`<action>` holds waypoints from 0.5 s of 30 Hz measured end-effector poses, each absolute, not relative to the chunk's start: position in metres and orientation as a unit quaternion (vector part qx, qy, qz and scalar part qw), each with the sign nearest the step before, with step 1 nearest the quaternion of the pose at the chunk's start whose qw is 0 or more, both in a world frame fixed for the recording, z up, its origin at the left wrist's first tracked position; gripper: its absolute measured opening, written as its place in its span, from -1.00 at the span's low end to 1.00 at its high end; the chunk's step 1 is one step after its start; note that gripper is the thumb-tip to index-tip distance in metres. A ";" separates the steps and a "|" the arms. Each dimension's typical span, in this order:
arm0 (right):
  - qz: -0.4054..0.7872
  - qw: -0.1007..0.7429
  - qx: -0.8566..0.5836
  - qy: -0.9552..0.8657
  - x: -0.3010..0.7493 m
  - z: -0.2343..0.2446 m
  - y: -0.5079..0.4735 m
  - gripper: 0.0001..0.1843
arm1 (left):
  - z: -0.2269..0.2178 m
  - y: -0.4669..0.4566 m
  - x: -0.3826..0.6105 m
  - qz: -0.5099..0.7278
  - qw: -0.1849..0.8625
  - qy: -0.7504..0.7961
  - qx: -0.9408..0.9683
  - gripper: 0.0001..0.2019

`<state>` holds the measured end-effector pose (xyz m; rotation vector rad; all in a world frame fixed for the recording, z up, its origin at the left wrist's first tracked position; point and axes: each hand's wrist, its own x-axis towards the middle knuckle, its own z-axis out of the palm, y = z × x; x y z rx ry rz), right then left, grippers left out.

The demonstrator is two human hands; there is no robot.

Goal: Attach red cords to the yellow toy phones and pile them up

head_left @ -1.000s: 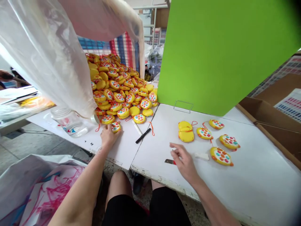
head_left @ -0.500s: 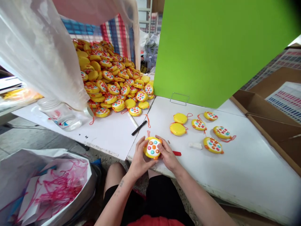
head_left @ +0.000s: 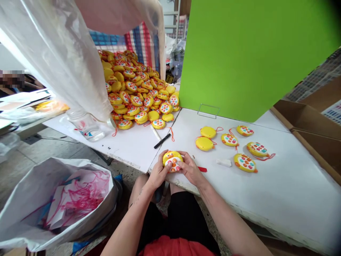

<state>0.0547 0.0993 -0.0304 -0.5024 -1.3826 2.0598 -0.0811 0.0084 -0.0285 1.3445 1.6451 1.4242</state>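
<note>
Both hands grip one yellow duck toy (head_left: 172, 159) with coloured buttons at the near edge of the white table (head_left: 279, 192). My left hand (head_left: 159, 172) wraps its left side, my right hand (head_left: 189, 170) its right side. A red-handled blade (head_left: 201, 169) lies just right of my right hand. Several more duck toys (head_left: 245, 162) lie spread on the table to the right, two of them face down (head_left: 204, 143). A big heap of the same toys (head_left: 133, 92) spills out of a clear plastic bag (head_left: 58, 57) at the back left.
A green board (head_left: 253, 53) stands behind the table. A black pen (head_left: 162, 140) and a small white block (head_left: 223, 162) lie on the table. A clear bottle (head_left: 85, 124) lies at left. A white bag of pink strings (head_left: 61, 202) sits on the floor. Cardboard boxes (head_left: 311, 138) are at right.
My left hand took a duck toy from the heap and brought it to the table's near edge; my right hand joined it. The toy has since tilted, its buttons facing more toward me.
</note>
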 end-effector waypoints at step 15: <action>0.712 0.324 -0.214 -0.585 0.052 -0.031 0.099 -0.54 | -0.030 0.013 -0.072 0.558 0.315 0.595 0.486 -0.11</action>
